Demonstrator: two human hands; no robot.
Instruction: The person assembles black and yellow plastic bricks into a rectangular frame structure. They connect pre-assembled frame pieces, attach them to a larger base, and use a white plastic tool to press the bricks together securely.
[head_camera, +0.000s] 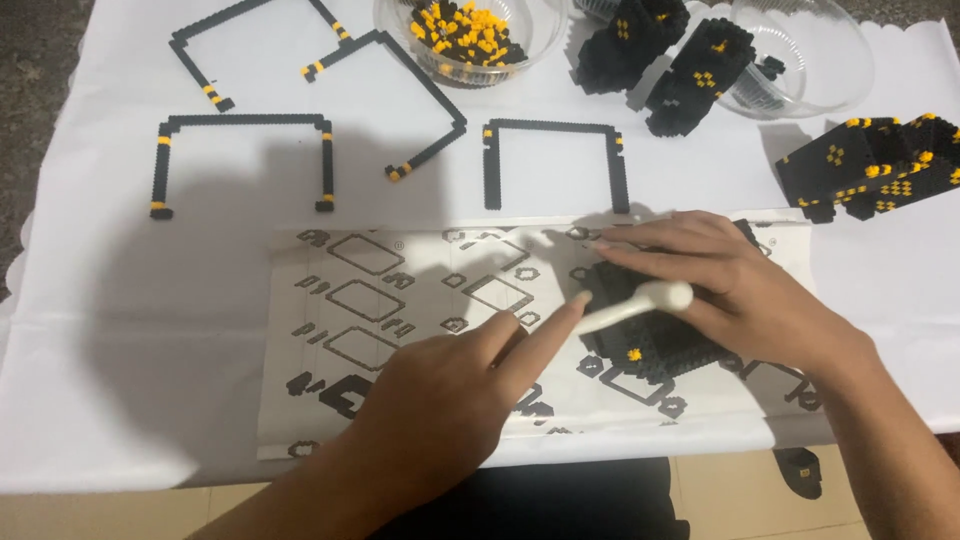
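Black block model (650, 345), 1 yellow stud, under right hand (740, 290).

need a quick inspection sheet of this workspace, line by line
surface: white cloth covers the table, a printed instruction sheet lies in the middle
job's things: black block assembly with yellow studs sits on the sheet; white tool lies against it
clutter: five black frame pieces laid out, clear bowl of black and yellow bricks, finished black blocks at the right
hands: left hand holds the tool; right hand rests on the assembly
cables: nothing seen
surroundings: tiled floor below the table edge
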